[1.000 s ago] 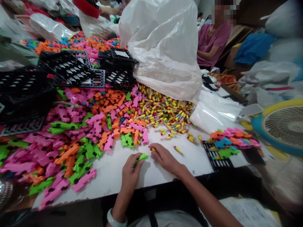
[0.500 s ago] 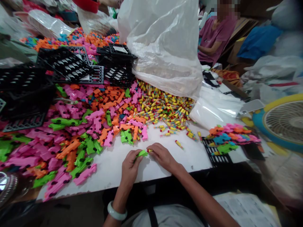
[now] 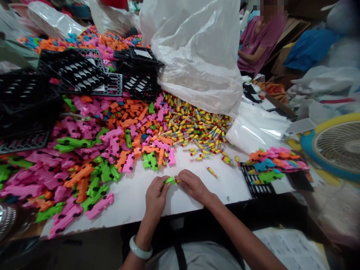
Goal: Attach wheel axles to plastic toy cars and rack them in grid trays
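Observation:
Close to the table's front edge, my left hand pinches a green toy car, mostly covered by the fingers. Facing it, my right hand is closed on a small yellow-and-red tube, whose tip meets the car's right end. Beyond my hands lies a heap of yellow-labelled tubes. Pink, orange and green toy cars are piled to the left. One loose tube rests on the white table right of my hands.
Black plastic trays are stacked at the back left. A large clear bag stands behind the tubes. On the right, a black tray bears several toy cars, near a fan. A person in a pink top sits at the back.
The tube and the green car are now closer, with the gap between them gone. Both hands have stayed nearly in place. The view has shifted slightly.

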### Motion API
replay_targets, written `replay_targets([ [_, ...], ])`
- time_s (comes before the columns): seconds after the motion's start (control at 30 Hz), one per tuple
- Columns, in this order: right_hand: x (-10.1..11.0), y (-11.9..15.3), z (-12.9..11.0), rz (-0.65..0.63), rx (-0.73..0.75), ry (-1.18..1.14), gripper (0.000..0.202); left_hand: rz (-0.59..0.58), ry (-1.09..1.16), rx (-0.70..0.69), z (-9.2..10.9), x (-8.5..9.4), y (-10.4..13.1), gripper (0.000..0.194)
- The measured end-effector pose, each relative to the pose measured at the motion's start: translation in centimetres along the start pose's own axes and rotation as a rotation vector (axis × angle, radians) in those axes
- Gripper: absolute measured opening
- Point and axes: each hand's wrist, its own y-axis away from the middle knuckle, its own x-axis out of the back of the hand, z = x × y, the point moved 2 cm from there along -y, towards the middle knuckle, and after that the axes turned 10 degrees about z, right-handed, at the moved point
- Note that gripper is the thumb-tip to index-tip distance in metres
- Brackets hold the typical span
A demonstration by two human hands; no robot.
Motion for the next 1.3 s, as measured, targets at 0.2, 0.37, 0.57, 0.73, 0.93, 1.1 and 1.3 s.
replay_targets([
  [0.2, 0.3, -0.3, -0.7, -0.035, 0.002, -0.007, 0.019, -0.012, 0.027, 0.046, 0.2, 0.1, -0.3, 0.022],
  [0.37, 0.0, -0.3, -0.7, 0.002, 0.015, 0.037, 0.019, -0.015, 0.026, 0.085, 0.2, 0.4, -0.4, 0.022],
  [0.57, 1.6, 0.1, 0.1, 0.276, -0.102, 0.156, 0.018, -0.074, 0.039, 0.035, -0.2, 0.6, -0.3, 0.025],
  [0.73, 7.1, 1.5, 2.0, 0.561, -0.236, 0.530, 0.033, -0.050, 0.030, 0.037, -0.6, 0.6, -0.5, 0.029],
  [0.93, 9.0, 4.3, 3.8, 0.405, -0.479, 1.008, 0.089, -0.042, -0.005, 0.001, -1.2, 0.6, -0.8, 0.034],
  [1.1, 6.9, 2.1, 5.2, 0.412, -0.541, 1.041, 0.098, -0.039, -0.042, -0.005, -2.2, 0.5, -0.9, 0.038],
  [1.3, 5.4, -3.9, 6.7, 0.431, -0.575, 1.041, 0.098, 0.050, -0.093, -0.044, -2.6, 0.6, -0.8, 0.040],
])
